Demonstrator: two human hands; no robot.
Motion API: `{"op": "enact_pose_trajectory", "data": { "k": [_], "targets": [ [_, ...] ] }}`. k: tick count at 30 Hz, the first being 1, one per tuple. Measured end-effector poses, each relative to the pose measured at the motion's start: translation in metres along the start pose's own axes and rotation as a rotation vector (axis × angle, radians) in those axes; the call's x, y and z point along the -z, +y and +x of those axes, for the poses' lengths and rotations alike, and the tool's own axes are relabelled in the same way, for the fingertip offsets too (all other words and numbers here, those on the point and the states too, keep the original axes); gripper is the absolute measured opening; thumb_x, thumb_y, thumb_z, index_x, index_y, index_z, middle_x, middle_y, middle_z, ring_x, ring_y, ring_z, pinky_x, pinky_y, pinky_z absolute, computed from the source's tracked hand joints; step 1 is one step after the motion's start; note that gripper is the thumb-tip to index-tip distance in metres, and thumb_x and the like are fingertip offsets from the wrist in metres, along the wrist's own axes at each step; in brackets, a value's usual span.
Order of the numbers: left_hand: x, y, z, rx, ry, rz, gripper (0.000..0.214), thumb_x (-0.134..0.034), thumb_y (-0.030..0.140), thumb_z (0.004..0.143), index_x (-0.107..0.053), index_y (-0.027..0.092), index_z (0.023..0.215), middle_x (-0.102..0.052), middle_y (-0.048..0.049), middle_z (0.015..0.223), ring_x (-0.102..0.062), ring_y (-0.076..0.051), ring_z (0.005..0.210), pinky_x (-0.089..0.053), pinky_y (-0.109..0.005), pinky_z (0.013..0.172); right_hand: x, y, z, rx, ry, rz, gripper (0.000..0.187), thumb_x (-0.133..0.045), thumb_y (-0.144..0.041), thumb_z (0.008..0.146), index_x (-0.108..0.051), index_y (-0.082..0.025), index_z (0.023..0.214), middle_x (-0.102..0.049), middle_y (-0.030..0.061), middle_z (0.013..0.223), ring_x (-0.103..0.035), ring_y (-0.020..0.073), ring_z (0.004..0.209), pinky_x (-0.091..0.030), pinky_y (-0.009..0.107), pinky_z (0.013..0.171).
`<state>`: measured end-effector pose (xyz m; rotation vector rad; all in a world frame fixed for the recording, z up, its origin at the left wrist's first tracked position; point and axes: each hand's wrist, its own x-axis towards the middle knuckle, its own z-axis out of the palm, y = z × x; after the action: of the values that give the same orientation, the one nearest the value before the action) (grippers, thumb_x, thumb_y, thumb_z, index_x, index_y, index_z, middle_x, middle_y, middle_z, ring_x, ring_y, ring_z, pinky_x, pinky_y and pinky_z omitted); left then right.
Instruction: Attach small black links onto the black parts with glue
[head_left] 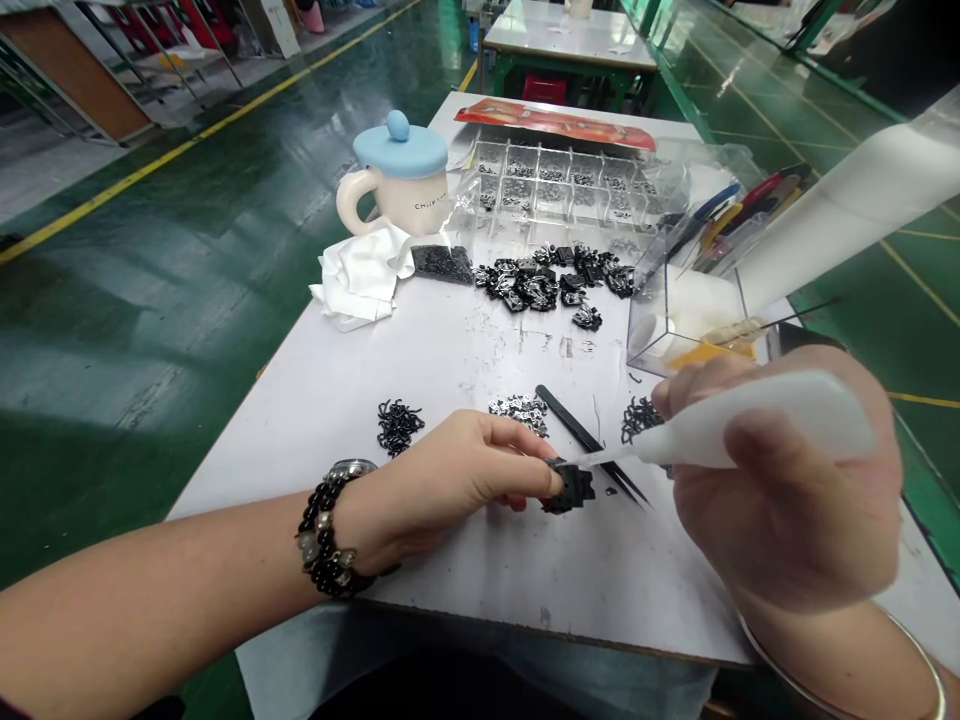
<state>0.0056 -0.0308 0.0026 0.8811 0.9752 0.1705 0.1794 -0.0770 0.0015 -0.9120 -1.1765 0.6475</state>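
My left hand (465,470) pinches a small black plastic part (574,490) just above the table, fingers closed on its left side. Wrapped in my right hand (795,500) is a translucent white squeeze bottle (765,415), tilted sideways. Its thin nozzle points left and its tip meets, or nearly meets, the top of the black part. Black tweezers (589,440) lie on the table behind the part. Around them are a pile of small silvery metal pieces (517,408) and two piles of small black pieces, one to the left (399,425) and one to the right (639,418), partly hidden.
Farther back, several black assembled parts (532,285) lie heaped before a clear compartment tray (555,190). A lidded mug (405,190) and crumpled tissue (364,275) stand at left. At right is a clear holder (649,310) with tools, beside a thick white tube (847,210).
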Motion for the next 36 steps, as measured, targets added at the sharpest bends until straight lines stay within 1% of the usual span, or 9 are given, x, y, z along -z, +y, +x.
{"op": "enact_pose_trajectory", "data": {
  "k": [5,13,23,27,32,34,36],
  "targets": [
    [0.0005,-0.0019,-0.0004,0.001,0.0,0.006,0.008,-0.07,0.014,0.065,-0.066,0.015,0.072,-0.059,0.0063,0.051,-0.046,-0.006,0.053,-0.034,-0.019,0.057,0.0006,0.002,-0.0018,-0.008,-0.005,0.003,0.02,-0.066,-0.028,0.077,-0.049,-0.022,0.069,-0.051,-0.001,0.056,-0.049,0.0163,0.054,-0.033,0.03,0.048],
    [-0.0002,0.0024,-0.0001,0.013,0.005,0.012,0.007,-0.069,0.012,0.066,-0.066,0.015,0.071,-0.059,0.006,0.051,-0.047,-0.006,0.054,-0.035,-0.019,0.058,0.0005,0.0016,-0.0025,-0.019,0.006,-0.01,0.02,-0.066,-0.03,0.078,-0.05,-0.022,0.069,-0.05,-0.001,0.056,-0.048,0.0163,0.054,-0.032,0.029,0.046],
    [0.0002,0.0019,-0.0003,0.011,0.004,0.013,0.008,-0.069,0.014,0.066,-0.066,0.015,0.073,-0.059,0.0056,0.051,-0.047,-0.007,0.054,-0.035,-0.02,0.058,0.0002,0.0017,-0.0043,-0.029,-0.006,0.086,0.016,-0.067,-0.024,0.078,-0.052,-0.02,0.072,-0.051,-0.0007,0.059,-0.049,0.016,0.059,-0.03,0.029,0.045],
    [0.0002,0.0021,-0.0005,0.016,0.008,0.015,0.008,-0.069,0.013,0.065,-0.066,0.015,0.073,-0.057,0.0062,0.05,-0.046,-0.007,0.054,-0.035,-0.021,0.059,-0.0002,0.0022,-0.0041,-0.035,-0.002,0.082,0.017,-0.067,-0.025,0.077,-0.053,-0.02,0.071,-0.05,-0.0009,0.057,-0.049,0.017,0.06,-0.031,0.029,0.047],
    [0.0007,-0.0014,0.0003,0.006,0.002,0.024,0.008,-0.07,0.014,0.066,-0.066,0.016,0.072,-0.055,0.0063,0.049,-0.046,-0.008,0.055,-0.036,-0.022,0.06,0.0037,-0.0006,-0.0006,-0.048,0.088,0.065,0.015,-0.068,-0.027,0.074,-0.056,-0.02,0.07,-0.053,0.0006,0.061,-0.047,0.0168,0.058,-0.035,0.033,0.055],
    [0.0014,-0.003,0.0013,-0.007,0.003,0.012,0.008,-0.07,0.016,0.065,-0.066,0.016,0.072,-0.054,0.0067,0.048,-0.046,-0.008,0.054,-0.035,-0.022,0.06,0.0056,-0.0035,0.0006,-0.081,0.077,0.077,0.018,-0.07,-0.031,0.071,-0.056,-0.02,0.068,-0.053,0.0017,0.063,-0.048,0.0177,0.06,-0.036,0.034,0.056],
    [0.0019,-0.0031,0.002,-0.016,0.003,0.007,0.008,-0.071,0.016,0.065,-0.066,0.017,0.072,-0.053,0.007,0.047,-0.045,-0.008,0.053,-0.036,-0.022,0.06,0.0063,-0.0065,0.0004,-0.137,0.036,0.07,0.023,-0.073,-0.035,0.068,-0.055,-0.021,0.065,-0.051,0.0011,0.061,-0.047,0.0174,0.059,-0.037,0.035,0.058]
  ]
}}
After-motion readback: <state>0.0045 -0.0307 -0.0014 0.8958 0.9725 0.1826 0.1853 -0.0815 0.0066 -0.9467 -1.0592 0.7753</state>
